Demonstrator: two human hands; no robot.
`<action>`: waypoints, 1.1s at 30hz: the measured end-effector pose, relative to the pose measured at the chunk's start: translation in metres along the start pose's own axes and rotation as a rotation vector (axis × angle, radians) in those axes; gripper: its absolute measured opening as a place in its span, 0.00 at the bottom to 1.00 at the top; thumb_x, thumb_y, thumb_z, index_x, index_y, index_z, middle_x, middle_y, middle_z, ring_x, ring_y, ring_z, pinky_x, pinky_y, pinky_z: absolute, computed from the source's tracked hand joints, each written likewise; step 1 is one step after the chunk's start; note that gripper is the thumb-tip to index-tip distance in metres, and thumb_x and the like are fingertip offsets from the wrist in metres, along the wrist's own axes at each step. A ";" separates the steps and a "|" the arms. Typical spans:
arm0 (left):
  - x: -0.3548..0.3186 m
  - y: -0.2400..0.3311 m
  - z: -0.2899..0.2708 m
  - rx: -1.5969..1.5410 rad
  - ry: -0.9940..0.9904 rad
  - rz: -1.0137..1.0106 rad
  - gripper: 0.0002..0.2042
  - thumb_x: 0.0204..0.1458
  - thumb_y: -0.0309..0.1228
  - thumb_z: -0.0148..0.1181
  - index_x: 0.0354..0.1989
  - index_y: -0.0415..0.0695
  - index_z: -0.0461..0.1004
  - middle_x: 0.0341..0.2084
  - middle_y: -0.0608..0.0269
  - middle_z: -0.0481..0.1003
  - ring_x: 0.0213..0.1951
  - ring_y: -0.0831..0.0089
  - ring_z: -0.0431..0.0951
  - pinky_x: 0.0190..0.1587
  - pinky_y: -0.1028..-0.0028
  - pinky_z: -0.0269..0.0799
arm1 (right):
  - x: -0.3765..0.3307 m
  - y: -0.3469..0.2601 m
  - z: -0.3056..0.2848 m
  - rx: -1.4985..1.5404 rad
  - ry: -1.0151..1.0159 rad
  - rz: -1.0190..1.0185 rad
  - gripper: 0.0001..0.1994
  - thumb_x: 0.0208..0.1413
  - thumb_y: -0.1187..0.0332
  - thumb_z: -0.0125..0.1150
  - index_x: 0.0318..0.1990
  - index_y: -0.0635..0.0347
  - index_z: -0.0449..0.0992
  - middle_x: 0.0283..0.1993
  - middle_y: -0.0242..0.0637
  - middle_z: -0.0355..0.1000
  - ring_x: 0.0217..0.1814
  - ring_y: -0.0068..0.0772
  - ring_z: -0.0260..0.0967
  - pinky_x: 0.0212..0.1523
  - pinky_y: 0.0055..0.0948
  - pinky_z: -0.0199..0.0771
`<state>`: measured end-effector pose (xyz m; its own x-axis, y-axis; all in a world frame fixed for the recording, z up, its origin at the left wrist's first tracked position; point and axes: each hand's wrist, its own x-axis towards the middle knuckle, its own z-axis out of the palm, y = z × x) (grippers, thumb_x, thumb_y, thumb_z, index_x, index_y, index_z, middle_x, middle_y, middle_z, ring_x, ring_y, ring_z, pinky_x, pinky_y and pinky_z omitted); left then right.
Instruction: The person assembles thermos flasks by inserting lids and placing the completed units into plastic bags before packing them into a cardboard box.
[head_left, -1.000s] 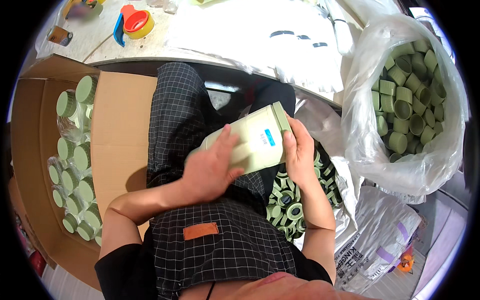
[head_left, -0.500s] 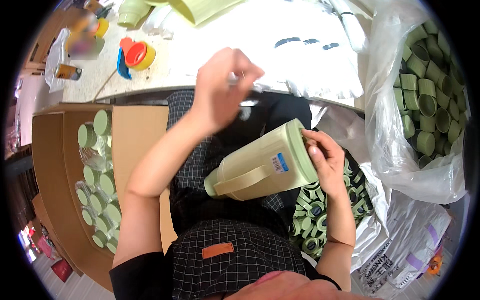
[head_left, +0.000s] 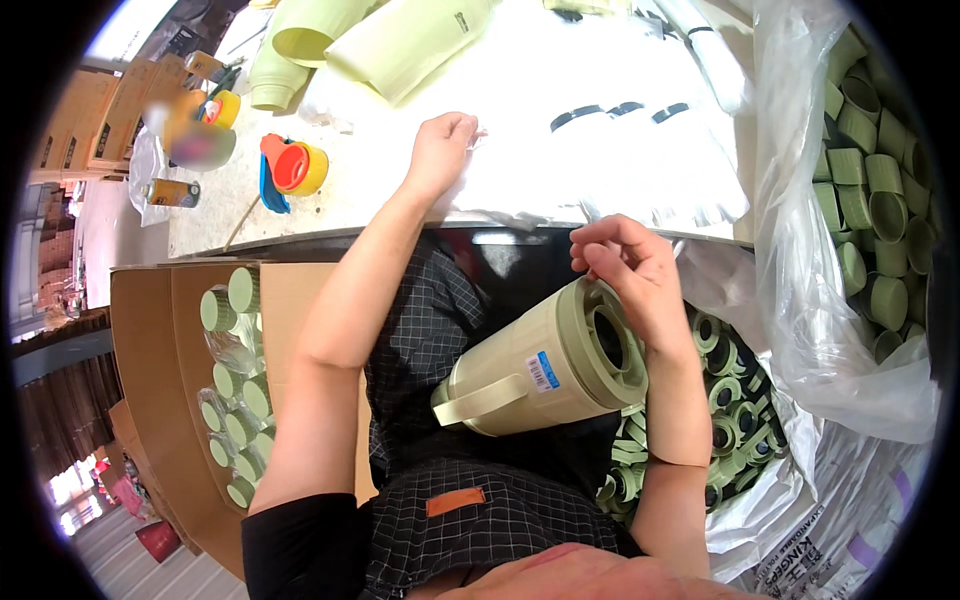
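Observation:
A pale green insulated jug (head_left: 500, 375) lies tilted across my lap, its handle facing me and a blue-and-white sticker on its side. Its right end shows a round rim with a dark ring-shaped recess (head_left: 612, 340). Just above that end is my right hand (head_left: 640, 270), fingers loosely bent and apart, with nothing visible in them. Over the white tabletop, my left hand (head_left: 440, 158) has its fingers drawn together. Whatever they may hold is too small to make out against the bright surface.
A cardboard box (head_left: 185, 400) of green cups stands at left. Green lid parts (head_left: 735, 400) fill a bag at right, below a clear bag (head_left: 800, 250) of green rings. On the table (head_left: 350, 185) are a yellow-red tape roll (head_left: 300, 168) and pale green jug bodies (head_left: 410, 50).
My left hand has moved forward from above my lap to the tabletop. My right hand has let go of the jug's rim and risen. The jug has turned, showing its right end.

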<state>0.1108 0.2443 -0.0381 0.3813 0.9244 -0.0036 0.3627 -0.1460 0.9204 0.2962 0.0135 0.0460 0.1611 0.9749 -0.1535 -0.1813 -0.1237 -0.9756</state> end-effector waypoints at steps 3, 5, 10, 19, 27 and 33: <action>-0.033 0.045 0.006 -0.382 -0.107 -0.169 0.14 0.60 0.29 0.48 0.32 0.35 0.79 0.28 0.58 0.79 0.33 0.71 0.76 0.40 0.67 0.72 | 0.008 0.013 0.012 -0.126 0.189 -0.017 0.08 0.54 0.73 0.68 0.39 0.65 0.76 0.33 0.29 0.73 0.35 0.16 0.66 0.38 0.20 0.68; -0.079 0.045 0.028 -0.586 -0.292 0.024 0.13 0.60 0.28 0.48 0.31 0.37 0.80 0.28 0.58 0.79 0.32 0.71 0.76 0.39 0.73 0.73 | 0.012 0.014 0.026 -0.255 0.308 -0.030 0.08 0.53 0.73 0.68 0.36 0.64 0.75 0.30 0.27 0.71 0.33 0.16 0.65 0.36 0.20 0.67; -0.118 0.090 0.044 -0.792 -0.417 -0.030 0.04 0.55 0.24 0.64 0.33 0.35 0.82 0.30 0.64 0.80 0.35 0.80 0.76 0.42 0.78 0.72 | -0.012 0.031 -0.001 -0.169 0.425 -0.284 0.01 0.56 0.81 0.61 0.33 0.69 0.76 0.32 0.29 0.73 0.34 0.18 0.67 0.36 0.20 0.69; -0.154 0.122 0.018 -0.141 0.006 0.472 0.11 0.48 0.28 0.70 0.38 0.39 0.77 0.45 0.56 0.74 0.46 0.66 0.74 0.51 0.67 0.67 | -0.014 0.022 0.015 -0.113 0.333 -0.308 0.06 0.58 0.76 0.65 0.41 0.70 0.78 0.36 0.34 0.78 0.37 0.20 0.73 0.43 0.21 0.72; -0.142 0.103 0.026 -0.667 -0.133 0.206 0.05 0.58 0.24 0.57 0.39 0.39 0.77 0.36 0.60 0.80 0.38 0.74 0.75 0.48 0.75 0.69 | -0.007 0.033 -0.007 0.144 0.676 -0.312 0.08 0.56 0.80 0.64 0.30 0.61 0.70 0.30 0.27 0.73 0.30 0.14 0.67 0.33 0.15 0.66; -0.131 0.131 0.055 0.071 0.162 0.552 0.06 0.57 0.24 0.61 0.41 0.38 0.76 0.37 0.59 0.80 0.41 0.69 0.78 0.48 0.70 0.73 | -0.014 0.027 0.006 -0.029 0.508 -0.370 0.07 0.52 0.83 0.64 0.32 0.62 0.73 0.30 0.25 0.72 0.31 0.09 0.66 0.33 0.13 0.64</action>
<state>0.1557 0.0848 0.0615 0.3971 0.7460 0.5346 0.2050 -0.6399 0.7406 0.2832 -0.0028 0.0224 0.6503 0.7453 0.1472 0.0003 0.1935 -0.9811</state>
